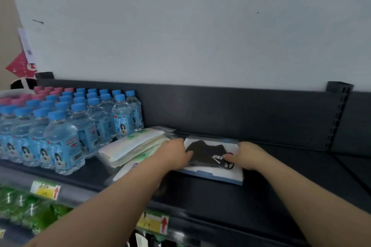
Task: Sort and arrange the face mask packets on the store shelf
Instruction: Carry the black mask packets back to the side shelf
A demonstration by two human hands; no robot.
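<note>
Dark shelf (pixel 210 196), mid-way along: black mask packet (pixel 208 158) lies flat between both hands, left hand (pixel 176 152) gripping its left edge, right hand (pixel 245 154) pinching the right.

A dark shelf (pixel 281 196) runs across the lower half of the frame. On its left part stand rows of water bottles (pixel 62 140), blue caps in front and pink caps at the far left. Just right of them lies a stack of pale mask packets (pixel 136 146). Near the centre a black mask packet (pixel 212 158) lies flat. Yellow price labels (pixel 48 189) sit on the front edge.
</note>
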